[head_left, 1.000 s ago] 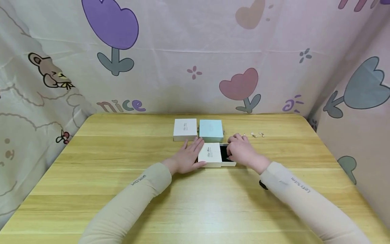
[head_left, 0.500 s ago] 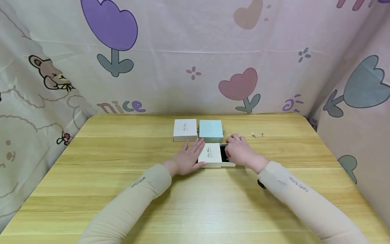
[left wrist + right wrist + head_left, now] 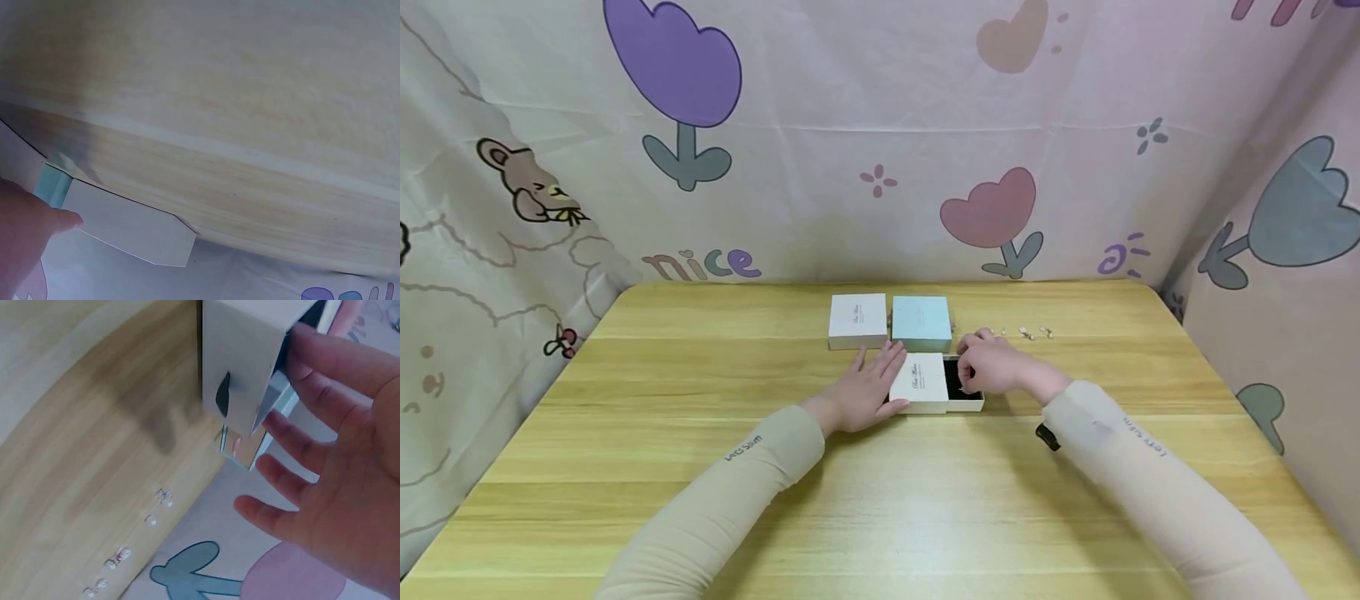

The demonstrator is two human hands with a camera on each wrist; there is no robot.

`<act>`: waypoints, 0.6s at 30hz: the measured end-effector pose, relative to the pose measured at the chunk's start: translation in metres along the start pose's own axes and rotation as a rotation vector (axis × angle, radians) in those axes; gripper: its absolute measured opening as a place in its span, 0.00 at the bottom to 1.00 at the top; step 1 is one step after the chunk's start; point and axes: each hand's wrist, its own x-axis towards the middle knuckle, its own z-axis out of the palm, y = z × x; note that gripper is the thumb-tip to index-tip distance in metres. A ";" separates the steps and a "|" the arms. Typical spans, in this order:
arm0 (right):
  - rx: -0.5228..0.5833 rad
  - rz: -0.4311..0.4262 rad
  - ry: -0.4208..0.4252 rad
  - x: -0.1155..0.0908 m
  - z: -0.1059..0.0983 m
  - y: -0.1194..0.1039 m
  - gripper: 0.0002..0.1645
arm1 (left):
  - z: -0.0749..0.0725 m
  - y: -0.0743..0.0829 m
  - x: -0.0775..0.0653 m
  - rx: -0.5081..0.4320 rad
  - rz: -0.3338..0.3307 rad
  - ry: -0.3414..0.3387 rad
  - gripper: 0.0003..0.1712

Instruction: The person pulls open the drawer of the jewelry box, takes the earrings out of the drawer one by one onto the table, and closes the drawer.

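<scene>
A white drawer box (image 3: 919, 382) with black script lies near the middle of the table, its black-lined drawer (image 3: 952, 383) partly slid out to the right. My left hand (image 3: 859, 396) rests on the sleeve's left end, fingers straight and thumb along the front edge. Thumb and index finger of my right hand (image 3: 995, 367) dip into the drawer, pinching at a small shiny earring (image 3: 962, 389) on the black lining. In the right wrist view those two fingertips are partly hidden inside the drawer (image 3: 240, 362), while the other fingers stay spread outside.
Behind sit a second white box (image 3: 857, 321) and a light-blue box (image 3: 921, 322), side by side. Several small earrings (image 3: 1026, 332) lie in a row to their right. A patterned curtain (image 3: 820, 167) hangs along the table's back edge.
My right hand shifts slightly and its wrist turns a little, so more of the drawer's black lining shows. The left hand and the boxes keep their places.
</scene>
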 end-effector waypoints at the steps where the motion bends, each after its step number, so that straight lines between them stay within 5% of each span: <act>1: 0.019 0.001 -0.006 0.000 -0.001 0.001 0.12 | 0.000 0.000 0.000 0.000 -0.004 -0.005 0.45; 4: 0.081 0.017 -0.002 0.001 -0.005 0.005 0.10 | 0.000 -0.001 0.000 0.001 -0.009 -0.014 0.45; 8: 0.144 0.045 0.105 0.000 -0.013 0.013 0.06 | 0.000 -0.002 0.001 0.011 -0.012 -0.026 0.46; 12: 0.133 0.112 0.242 -0.001 -0.024 0.023 0.06 | 0.000 -0.002 0.000 0.005 -0.010 -0.018 0.46; 18: 0.110 0.252 0.310 -0.004 -0.028 0.040 0.07 | 0.001 -0.002 0.000 0.000 0.005 0.005 0.45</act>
